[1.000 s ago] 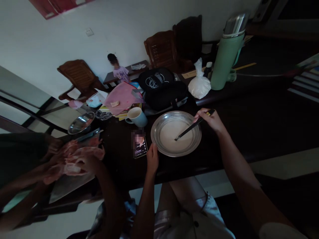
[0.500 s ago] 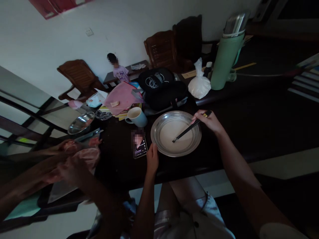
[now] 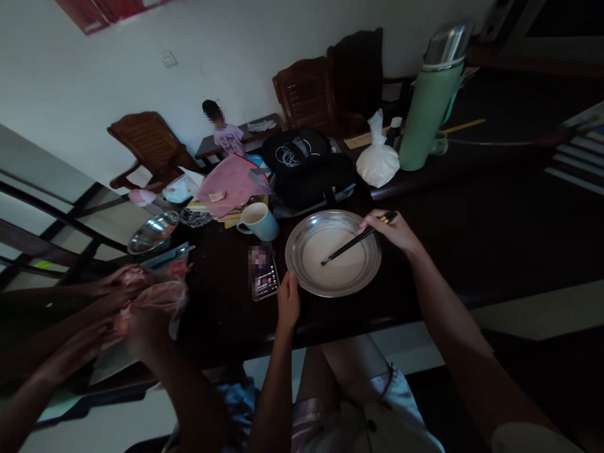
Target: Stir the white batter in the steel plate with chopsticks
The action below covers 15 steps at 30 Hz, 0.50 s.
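A shallow metal basin (image 3: 298, 234) stands on the dark table and holds a pale, milky liquid (image 3: 337, 248). My left hand (image 3: 288, 299) grips its near-left rim, thumb on top. In my right hand (image 3: 394, 229) is a pair of black chopsticks (image 3: 349, 243), closed together and slanting down to the left. Their tips dip into the liquid near the middle of the basin. Left of the basin lies a phone (image 3: 265, 272) with a lit screen. A light-blue mug (image 3: 263, 223) stands just behind the phone.
At left, other people's hands (image 3: 146, 321) work on raw meat (image 3: 165, 296) on a board. A metal bowl (image 3: 153, 233) sits beyond. Behind my basin are a black bag (image 3: 311, 179), a tied bag of white powder (image 3: 377, 165) and a tall green thermos (image 3: 429, 113).
The chopstick tips and my right hand have shifted slightly left. My left hand stays on the rim. At left, the other people's hands have moved over the meat.
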Motion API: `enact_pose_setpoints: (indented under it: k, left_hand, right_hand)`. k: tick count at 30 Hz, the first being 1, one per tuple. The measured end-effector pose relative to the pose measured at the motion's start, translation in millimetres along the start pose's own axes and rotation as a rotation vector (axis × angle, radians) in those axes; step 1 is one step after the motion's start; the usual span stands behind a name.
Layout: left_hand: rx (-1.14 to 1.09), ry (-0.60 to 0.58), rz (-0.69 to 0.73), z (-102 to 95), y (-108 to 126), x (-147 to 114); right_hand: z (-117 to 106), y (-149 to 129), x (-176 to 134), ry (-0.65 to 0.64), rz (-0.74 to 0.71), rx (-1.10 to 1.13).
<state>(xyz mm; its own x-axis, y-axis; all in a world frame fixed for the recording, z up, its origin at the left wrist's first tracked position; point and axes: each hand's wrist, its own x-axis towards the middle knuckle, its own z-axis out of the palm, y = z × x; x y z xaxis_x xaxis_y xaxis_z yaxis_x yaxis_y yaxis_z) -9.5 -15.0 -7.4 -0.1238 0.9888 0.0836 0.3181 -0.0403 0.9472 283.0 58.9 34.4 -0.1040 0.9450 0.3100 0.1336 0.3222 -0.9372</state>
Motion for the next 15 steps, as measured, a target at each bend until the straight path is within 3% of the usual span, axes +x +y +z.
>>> enact_pose_setpoints:
  k: [2, 7, 13, 15]
  left_hand:
    - [-0.001, 0.001, -0.002, 0.1, 0.0, -0.1]
    - [0.022, 0.003, 0.010, -0.1, 2.1, 0.1]
    - [0.014, -0.011, 0.008, -0.1, 1.5, 0.3]
    - [0.013, -0.006, 0.011, -0.1, 0.9, 0.1]
  right_hand:
    - [0.7, 0.3, 0.9, 0.002, -0.032, -0.023]
    - [-7.1, -2.3, 0.2, 0.183, -0.005, -0.005]
    - [1.2, -2.6, -0.8, 0.002, 0.024, 0.033]
    - [2.8, -1.5, 0.5, 0.008, -0.007, 0.019]
